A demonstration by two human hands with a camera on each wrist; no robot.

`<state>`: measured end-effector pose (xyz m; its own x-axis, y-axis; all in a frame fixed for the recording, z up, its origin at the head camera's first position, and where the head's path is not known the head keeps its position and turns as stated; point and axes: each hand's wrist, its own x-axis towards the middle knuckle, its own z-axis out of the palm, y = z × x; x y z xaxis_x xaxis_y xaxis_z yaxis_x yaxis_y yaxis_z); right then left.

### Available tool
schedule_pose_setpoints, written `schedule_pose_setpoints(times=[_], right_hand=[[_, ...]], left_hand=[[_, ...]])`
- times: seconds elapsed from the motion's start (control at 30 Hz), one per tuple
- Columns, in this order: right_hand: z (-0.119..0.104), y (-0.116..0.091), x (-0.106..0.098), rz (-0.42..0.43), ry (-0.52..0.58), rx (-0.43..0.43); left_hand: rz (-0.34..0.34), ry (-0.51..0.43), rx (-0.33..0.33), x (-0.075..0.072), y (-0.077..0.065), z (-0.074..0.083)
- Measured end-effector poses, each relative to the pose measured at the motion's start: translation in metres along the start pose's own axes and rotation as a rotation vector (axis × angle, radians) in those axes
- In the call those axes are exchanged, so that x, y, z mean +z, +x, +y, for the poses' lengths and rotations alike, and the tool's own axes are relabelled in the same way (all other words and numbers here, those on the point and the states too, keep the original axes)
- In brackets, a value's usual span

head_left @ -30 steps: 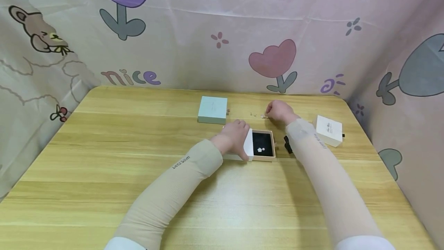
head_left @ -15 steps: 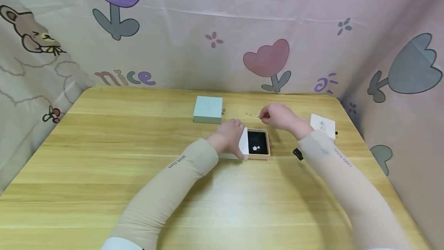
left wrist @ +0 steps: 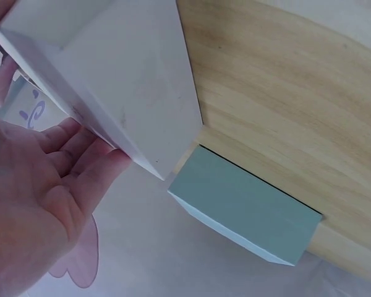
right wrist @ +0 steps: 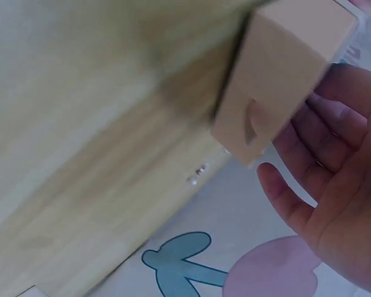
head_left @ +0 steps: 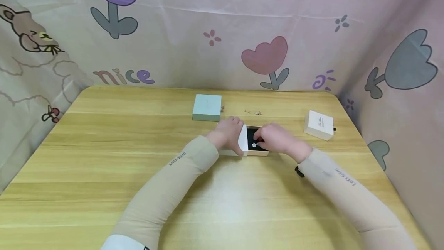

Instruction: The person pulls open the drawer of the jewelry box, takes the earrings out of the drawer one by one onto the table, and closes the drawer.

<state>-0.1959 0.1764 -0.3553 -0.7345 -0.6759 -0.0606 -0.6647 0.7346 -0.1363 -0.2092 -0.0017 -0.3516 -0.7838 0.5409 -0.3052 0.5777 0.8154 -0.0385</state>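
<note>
My left hand (head_left: 229,132) holds the white sleeve (head_left: 244,141) of a small drawer-style jewelry box steady on the table, thumb at the near side. Out of its right end comes a peach drawer (head_left: 258,153) with a black lining. A white flower-shaped earring (head_left: 254,145) lies on that lining. Over the drawer, my right hand (head_left: 277,137) pinches a tiny earring, mostly hidden by the thumb and fingers, beside the flower one. In the right wrist view the fingers (right wrist: 297,145) are curled behind the drawer's end, which has a ribbon tab (right wrist: 250,124).
Small shiny earrings (head_left: 258,113) lie on the table behind the drawer, with tiny bits (head_left: 247,111) to their left. A mint-green box (head_left: 207,107) stands at the back. Another white box (head_left: 319,125) sits at right, and a small black object (head_left: 299,171) lies beside the right sleeve.
My right hand has picked at the small earrings on the table, then moved toward me and over the open drawer. The left hand has kept its hold on the white sleeve.
</note>
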Motion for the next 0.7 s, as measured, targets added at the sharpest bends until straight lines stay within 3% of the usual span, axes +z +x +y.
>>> schedule_pose_setpoints(times=[0.4,0.7], right_hand=[[-0.009,-0.001,0.006,0.046,-0.112,-0.081],[-0.012,0.002,0.004,0.045,-0.114,-0.085]], left_hand=[[-0.004,0.012,-0.007,0.001,0.0,0.0],[0.003,0.026,-0.001,0.0,0.0,0.0]])
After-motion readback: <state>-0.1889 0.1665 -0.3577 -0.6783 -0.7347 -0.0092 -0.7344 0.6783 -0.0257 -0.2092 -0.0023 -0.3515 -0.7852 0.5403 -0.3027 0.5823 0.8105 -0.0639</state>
